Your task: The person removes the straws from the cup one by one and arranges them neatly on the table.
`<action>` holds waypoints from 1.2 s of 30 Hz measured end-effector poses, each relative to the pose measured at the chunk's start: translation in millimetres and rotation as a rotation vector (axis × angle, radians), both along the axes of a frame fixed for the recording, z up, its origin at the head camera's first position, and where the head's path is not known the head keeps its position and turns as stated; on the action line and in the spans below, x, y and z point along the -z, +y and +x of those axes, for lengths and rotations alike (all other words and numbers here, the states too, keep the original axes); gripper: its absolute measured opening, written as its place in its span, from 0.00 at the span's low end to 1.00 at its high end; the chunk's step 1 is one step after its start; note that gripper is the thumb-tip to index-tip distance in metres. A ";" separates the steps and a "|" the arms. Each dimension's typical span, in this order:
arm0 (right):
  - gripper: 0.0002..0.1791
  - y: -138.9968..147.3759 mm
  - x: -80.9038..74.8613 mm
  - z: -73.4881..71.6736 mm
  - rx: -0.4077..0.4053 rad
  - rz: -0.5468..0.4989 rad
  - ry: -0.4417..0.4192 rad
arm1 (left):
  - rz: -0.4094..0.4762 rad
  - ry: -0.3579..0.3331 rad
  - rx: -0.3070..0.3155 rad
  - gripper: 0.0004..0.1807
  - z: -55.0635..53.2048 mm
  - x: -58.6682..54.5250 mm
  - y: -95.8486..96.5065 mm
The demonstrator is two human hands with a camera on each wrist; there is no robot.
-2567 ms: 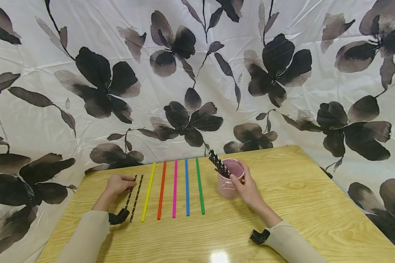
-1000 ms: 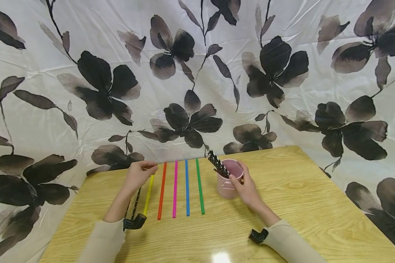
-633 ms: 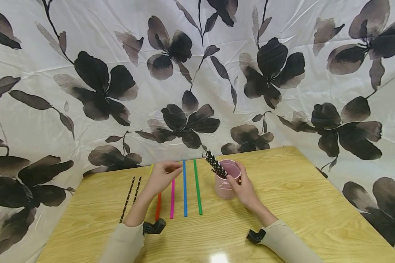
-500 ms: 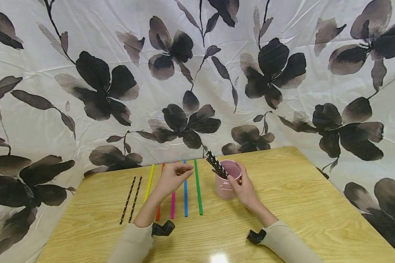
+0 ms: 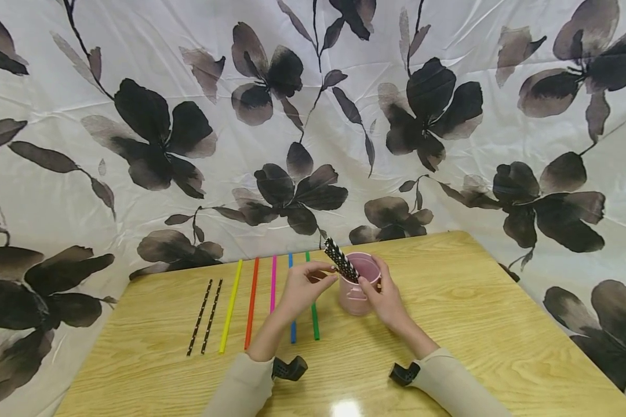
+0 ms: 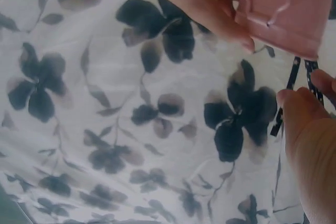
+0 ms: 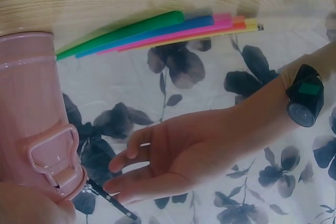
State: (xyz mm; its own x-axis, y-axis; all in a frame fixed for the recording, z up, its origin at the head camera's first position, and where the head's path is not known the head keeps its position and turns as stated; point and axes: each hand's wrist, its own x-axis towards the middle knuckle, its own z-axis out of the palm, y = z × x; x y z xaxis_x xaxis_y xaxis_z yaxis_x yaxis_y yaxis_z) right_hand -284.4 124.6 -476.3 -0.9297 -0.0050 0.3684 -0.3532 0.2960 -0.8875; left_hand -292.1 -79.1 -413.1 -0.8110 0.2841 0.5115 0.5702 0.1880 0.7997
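Note:
My right hand (image 5: 388, 298) grips a small pink bucket (image 5: 355, 298) by its far right rim, thumb over the near edge. Several black straws with white patterns (image 5: 340, 260) lean in the bucket, their tops sticking out to the left. Beside those tops is my left hand (image 5: 305, 286), thumb and fingers parted around their edge. The right wrist view shows the left hand (image 7: 173, 156) with its fingers apart near a black straw (image 7: 113, 200). In the left wrist view the bucket (image 6: 286, 11) hides the straws' lower parts.
To the left on the wooden table (image 5: 151, 324) lie two black dotted straws (image 5: 206, 315), then yellow (image 5: 231, 307), red (image 5: 252, 304), pink (image 5: 273, 284), blue (image 5: 293, 333) and green (image 5: 315, 324) straws in a row. A floral cloth (image 5: 313, 116) hangs behind.
My left hand let go of a dotted straw at the far left, then moved right across the coloured straws to the bucket. The right hand has kept its grip on the bucket.

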 end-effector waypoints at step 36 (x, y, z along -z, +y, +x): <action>0.33 -8.9 -28.3 20.7 -0.009 -0.018 -0.006 | 0.254 0.351 0.092 0.07 78.7 -131.0 -39.4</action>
State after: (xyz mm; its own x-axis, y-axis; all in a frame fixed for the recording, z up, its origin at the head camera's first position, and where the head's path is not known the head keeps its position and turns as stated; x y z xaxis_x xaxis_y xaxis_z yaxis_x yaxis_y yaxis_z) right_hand -263.7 115.7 -448.0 -0.9317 -0.0063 0.3633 -0.3507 0.2766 -0.8947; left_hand -213.4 -118.5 -282.1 -0.5527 0.1767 0.8144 0.8209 -0.0535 0.5686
